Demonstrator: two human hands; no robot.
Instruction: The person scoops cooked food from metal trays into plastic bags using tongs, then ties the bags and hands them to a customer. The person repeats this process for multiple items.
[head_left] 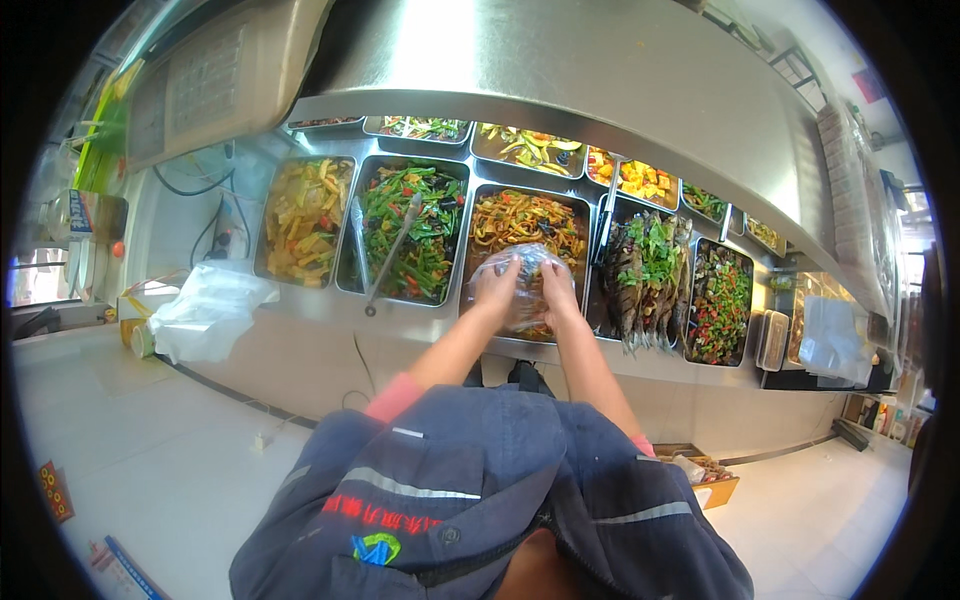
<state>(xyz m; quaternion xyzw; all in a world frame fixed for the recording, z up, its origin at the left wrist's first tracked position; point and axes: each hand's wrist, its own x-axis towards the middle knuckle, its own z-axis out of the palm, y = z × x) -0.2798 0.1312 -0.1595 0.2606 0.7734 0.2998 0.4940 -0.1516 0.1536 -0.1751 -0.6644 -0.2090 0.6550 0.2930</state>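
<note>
Both my hands are held together over a tray of stir-fried strips [572,212] in the middle of the food counter. Between them is crinkled clear plastic [528,292], a thin bag or film. My left hand [495,287] grips its left side, and my right hand [558,290] grips its right side, thumbs on top. Whether anything lies inside the plastic I cannot tell. To the left is a tray of green beans [420,215] with metal tongs [395,250] lying across it. Whole fish topped with green herbs [645,260] fill the tray to the right.
A steel hood [600,60] overhangs the back trays. At far left are a tray of yellow pieces [305,220], white plastic bags [210,310] and a scale [215,85]. Rightward sit a tray of chopped peppers [720,300] and more bags [835,335]. A box [715,488] is on the floor.
</note>
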